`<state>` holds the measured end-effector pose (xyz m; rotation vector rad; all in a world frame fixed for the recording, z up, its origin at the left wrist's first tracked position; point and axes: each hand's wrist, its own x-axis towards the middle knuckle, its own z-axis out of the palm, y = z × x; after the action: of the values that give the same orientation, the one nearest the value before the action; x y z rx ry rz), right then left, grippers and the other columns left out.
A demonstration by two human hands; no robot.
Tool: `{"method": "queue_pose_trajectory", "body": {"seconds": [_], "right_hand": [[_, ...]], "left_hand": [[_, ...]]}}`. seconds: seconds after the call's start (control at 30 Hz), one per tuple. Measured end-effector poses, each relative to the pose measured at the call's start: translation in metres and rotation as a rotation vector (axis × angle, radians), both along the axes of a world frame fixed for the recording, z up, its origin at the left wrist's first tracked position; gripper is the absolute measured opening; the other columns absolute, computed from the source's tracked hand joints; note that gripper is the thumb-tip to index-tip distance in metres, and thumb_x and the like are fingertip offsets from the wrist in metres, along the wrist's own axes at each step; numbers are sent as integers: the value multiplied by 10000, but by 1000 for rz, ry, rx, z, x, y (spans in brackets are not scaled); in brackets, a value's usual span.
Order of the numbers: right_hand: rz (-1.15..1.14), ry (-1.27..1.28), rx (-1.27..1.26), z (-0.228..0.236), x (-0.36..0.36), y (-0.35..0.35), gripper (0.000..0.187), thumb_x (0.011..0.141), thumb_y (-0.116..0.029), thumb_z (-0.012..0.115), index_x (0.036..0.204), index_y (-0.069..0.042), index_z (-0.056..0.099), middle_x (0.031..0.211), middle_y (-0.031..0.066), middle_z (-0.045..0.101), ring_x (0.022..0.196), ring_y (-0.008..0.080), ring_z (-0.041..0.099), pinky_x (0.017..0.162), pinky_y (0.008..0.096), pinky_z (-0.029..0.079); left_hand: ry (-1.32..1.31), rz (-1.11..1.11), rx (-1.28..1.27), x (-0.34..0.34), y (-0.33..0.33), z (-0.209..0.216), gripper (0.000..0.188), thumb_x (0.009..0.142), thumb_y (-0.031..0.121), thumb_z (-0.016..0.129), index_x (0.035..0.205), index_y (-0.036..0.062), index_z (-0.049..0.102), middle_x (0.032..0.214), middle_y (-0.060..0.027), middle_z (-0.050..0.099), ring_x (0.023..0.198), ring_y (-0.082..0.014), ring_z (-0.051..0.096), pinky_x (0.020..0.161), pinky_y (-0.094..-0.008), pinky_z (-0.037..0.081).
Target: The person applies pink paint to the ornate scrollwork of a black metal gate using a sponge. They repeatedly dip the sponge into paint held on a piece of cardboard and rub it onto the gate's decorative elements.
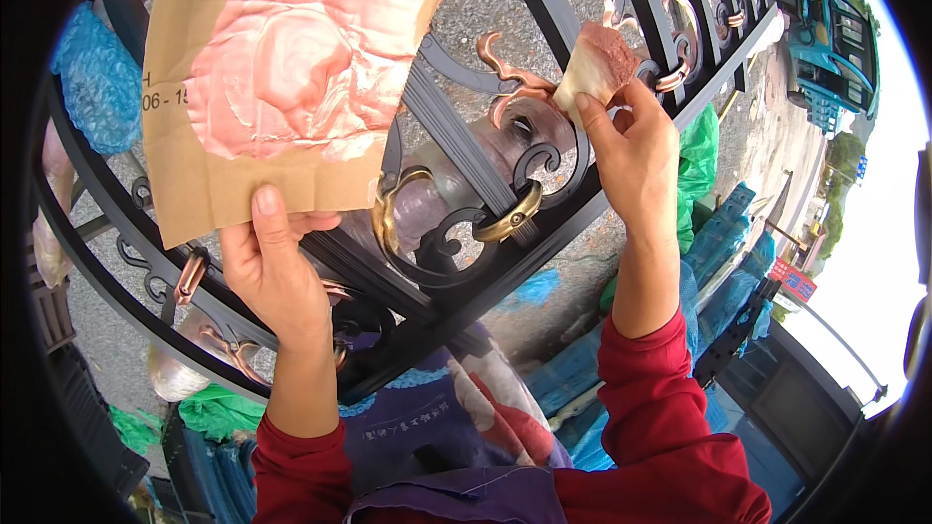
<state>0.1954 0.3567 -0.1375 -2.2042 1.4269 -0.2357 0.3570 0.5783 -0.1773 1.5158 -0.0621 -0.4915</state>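
My left hand (277, 267) grips the lower edge of a flat piece of brown cardboard (175, 170), thumb on top. A wide smear of wet, pinkish copper paint (282, 68) covers much of it. Between the thumb and fingers of my right hand (636, 160) is a small pale sponge (590, 66) with a copper-stained end. It is over a black iron fence panel (456, 136), close to a copper-coloured leaf ornament (515, 82); whether they touch I cannot tell. Lower on the panel, scrolls carry gold-coloured bands (510, 215).
A blue plastic-wrapped bundle (97, 78) lies at the left. Green plastic (697, 170) and blue-wrapped lengths (718, 243) lie beyond my right arm. A teal truck (835, 58) stands at the far right. Grey pavement (476, 10) shows through the bars.
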Motion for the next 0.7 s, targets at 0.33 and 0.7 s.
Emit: {"method": "queue_pose_trajectory", "body": {"seconds": [0.33, 0.7], "right_hand": [[-21, 34, 9, -2, 9, 1, 242, 816, -195, 719, 894, 20, 637, 678, 116, 581, 555, 166, 526, 552, 328, 434], [-112, 7, 84, -5, -7, 5, 243, 840, -178, 718, 967, 13, 637, 659, 36, 576, 562, 71, 456, 518, 265, 385]], "left_hand": [[-13, -3, 34, -1, -1, -2, 284, 1013, 193, 520, 1150, -53, 557, 950, -142, 679, 651, -162, 660, 559, -259, 563], [22, 16, -6, 0, -2, -1, 273, 1011, 182, 521, 1147, -53, 557, 943, -139, 679, 639, -156, 659, 553, -252, 562]]}}
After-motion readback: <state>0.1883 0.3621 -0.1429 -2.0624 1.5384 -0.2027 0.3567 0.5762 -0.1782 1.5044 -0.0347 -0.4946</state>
